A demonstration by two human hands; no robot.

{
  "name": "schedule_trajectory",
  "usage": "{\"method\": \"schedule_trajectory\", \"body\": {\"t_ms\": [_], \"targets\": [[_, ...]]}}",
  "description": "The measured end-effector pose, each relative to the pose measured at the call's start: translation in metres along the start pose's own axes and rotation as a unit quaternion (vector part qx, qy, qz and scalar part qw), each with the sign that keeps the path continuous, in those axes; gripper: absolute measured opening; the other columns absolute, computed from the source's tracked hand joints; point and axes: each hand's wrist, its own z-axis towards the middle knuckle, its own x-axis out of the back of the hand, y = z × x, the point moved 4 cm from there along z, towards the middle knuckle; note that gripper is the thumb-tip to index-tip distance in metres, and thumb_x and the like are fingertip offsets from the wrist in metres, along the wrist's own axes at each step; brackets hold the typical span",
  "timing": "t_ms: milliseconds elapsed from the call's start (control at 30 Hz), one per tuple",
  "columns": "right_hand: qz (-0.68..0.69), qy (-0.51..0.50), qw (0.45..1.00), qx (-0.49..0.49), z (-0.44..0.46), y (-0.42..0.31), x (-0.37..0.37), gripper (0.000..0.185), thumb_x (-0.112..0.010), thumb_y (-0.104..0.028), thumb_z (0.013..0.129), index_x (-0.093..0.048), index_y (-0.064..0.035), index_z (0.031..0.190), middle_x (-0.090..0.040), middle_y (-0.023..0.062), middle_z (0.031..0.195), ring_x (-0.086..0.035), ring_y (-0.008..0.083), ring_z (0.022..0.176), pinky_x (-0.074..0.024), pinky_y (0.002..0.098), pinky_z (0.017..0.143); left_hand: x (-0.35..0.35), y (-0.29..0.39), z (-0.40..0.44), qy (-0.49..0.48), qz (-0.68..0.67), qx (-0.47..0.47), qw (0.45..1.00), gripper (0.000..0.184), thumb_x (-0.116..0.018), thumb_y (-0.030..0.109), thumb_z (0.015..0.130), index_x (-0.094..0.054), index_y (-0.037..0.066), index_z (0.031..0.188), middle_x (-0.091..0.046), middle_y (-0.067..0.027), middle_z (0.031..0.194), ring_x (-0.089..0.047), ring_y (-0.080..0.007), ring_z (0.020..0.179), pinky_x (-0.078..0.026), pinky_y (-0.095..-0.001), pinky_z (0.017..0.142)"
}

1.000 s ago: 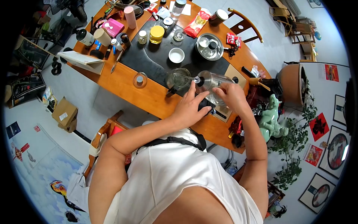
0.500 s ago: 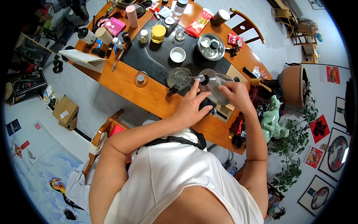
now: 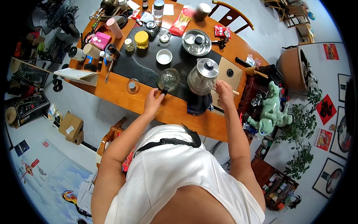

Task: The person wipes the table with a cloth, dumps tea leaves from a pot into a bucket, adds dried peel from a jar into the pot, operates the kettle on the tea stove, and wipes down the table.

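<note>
A glass kettle with a metal lid [image 3: 203,76] stands upright at the right side of the black mat. My right hand [image 3: 224,91] is closed round its handle side. Left of the kettle sits a glass pot [image 3: 169,79] with clear liquid in it. My left hand [image 3: 153,102] pinches the dark handle of that pot at the table's front edge. A dark cloth [image 3: 198,105] lies below the kettle. Beyond the pot is a small white bowl [image 3: 164,56], and to the left a round glass lid [image 3: 133,86].
A lidded steel pot [image 3: 197,43], a yellow-lidded jar [image 3: 141,39] and a red snack bag [image 3: 180,21] are farther back. A desk calendar [image 3: 79,75] stands left. A green figurine [image 3: 271,110] and a large planter [image 3: 292,69] are right.
The kettle was tilted, pouring into the glass pot; now it is upright. My left hand has moved from the kettle's lid to the pot's handle. The view has shifted.
</note>
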Motion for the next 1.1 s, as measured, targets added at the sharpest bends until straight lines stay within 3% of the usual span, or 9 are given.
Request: {"method": "schedule_trajectory", "body": {"t_ms": [33,233,333,433,700,800,900,1000,1100], "targets": [[-0.005,0.006,1.000,0.006,0.006,0.005,0.000,0.027,-0.060,-0.023,0.094,-0.057,-0.0084,0.073,-0.040,-0.0085,0.061,-0.032,0.0025,0.054,-0.0222,0.0215,0.050,-0.003,-0.013,0.000,-0.014,0.003,0.043,0.999,0.042,-0.068,0.020,0.088,-0.055,0.003,0.124,-0.061,-0.0108,0.114,-0.057,-0.0225,0.108,-0.044,-0.0326,0.093],[-0.026,0.017,0.999,0.032,0.044,0.030,0.002,0.027,-0.061,-0.022,0.094,-0.057,-0.0074,0.071,-0.045,-0.0070,0.062,-0.035,0.0025,0.055,-0.0252,0.0208,0.050,-0.023,-0.035,0.018,-0.055,0.090,-0.023,0.994,0.030,-0.067,0.022,0.089,-0.060,0.002,0.111,-0.064,-0.0064,0.101,-0.058,-0.0161,0.096,-0.045,-0.0299,0.084],[-0.028,0.019,0.999,0.036,0.055,0.037,0.002,0.028,-0.062,-0.021,0.093,-0.057,-0.0066,0.070,-0.046,-0.0062,0.062,-0.036,0.0026,0.055,-0.0265,0.0206,0.051,-0.032,-0.029,0.022,-0.077,-0.003,-0.034,0.996,0.030,-0.068,0.026,0.087,-0.062,-0.001,0.099,-0.064,-0.0160,0.088,-0.062,-0.0272,0.081,-0.046,-0.0385,0.071],[-0.021,0.009,0.999,0.038,0.064,0.043,0.002,0.028,-0.062,-0.021,0.093,-0.058,-0.0062,0.069,-0.046,-0.0059,0.062,-0.037,0.0030,0.056,-0.0274,0.0208,0.051,-0.031,-0.013,0.027,-0.064,-0.003,-0.082,0.995,0.030,-0.067,0.026,0.087,-0.060,-0.001,0.097,-0.065,-0.0176,0.087,-0.061,-0.0295,0.078,-0.045,-0.0393,0.068],[-0.090,-0.034,0.995,0.026,0.083,0.049,0.025,0.027,-0.062,-0.023,0.092,-0.062,-0.0034,0.074,-0.050,-0.0048,0.064,-0.040,0.0049,0.059,-0.0311,0.0220,0.055,-0.006,0.027,0.040,-0.028,0.228,-0.071,0.971,0.031,-0.067,0.028,0.086,-0.059,0.002,0.103,-0.061,-0.0184,0.089,-0.056,-0.0358,0.086,-0.045,-0.0407,0.077],[-0.128,-0.044,0.990,0.036,0.086,0.046,0.039,0.025,-0.061,-0.024,0.093,-0.066,-0.0024,0.081,-0.059,-0.0021,0.072,-0.049,0.0063,0.069,-0.0393,0.0221,0.064,-0.009,0.031,0.045,-0.041,0.122,-0.089,0.988,0.017,-0.066,0.015,0.089,-0.055,0.003,0.093,-0.056,-0.0014,0.073,-0.051,-0.0110,0.064,-0.040,-0.0288,0.058],[-0.146,-0.048,0.987,0.041,0.089,0.048,0.053,0.025,-0.061,-0.024,0.093,-0.068,-0.0011,0.089,-0.065,0.0008,0.082,-0.056,0.0089,0.080,-0.0443,0.0230,0.074,-0.016,0.051,0.037,-0.124,-0.004,-0.048,0.991,0.014,-0.062,0.013,0.092,-0.052,0.005,0.095,-0.054,0.0014,0.075,-0.050,-0.0086,0.068,-0.040,-0.0279,0.060],[-0.177,-0.038,0.983,0.032,0.094,0.055,0.062,0.025,-0.061,-0.024,0.093,-0.069,-0.0001,0.094,-0.067,0.0025,0.087,-0.059,0.0109,0.085,-0.0463,0.0247,0.079,-0.010,0.064,0.028,-0.174,0.044,-0.095,0.979,0.013,-0.061,0.013,0.093,-0.052,0.006,0.099,-0.055,0.0011,0.080,-0.050,-0.0081,0.074,-0.041,-0.0264,0.066],[-0.166,-0.026,0.986,0.019,0.096,0.058,0.062,0.026,-0.062,-0.024,0.093,-0.069,0.0009,0.096,-0.068,0.0046,0.090,-0.060,0.0124,0.084,-0.0467,0.0256,0.079,0.001,0.078,0.005,-0.202,-0.069,-0.077,0.974,0.013,-0.060,0.013,0.093,-0.053,0.006,0.101,-0.056,0.0008,0.086,-0.051,-0.0075,0.080,-0.042,-0.0246,0.073]]}}
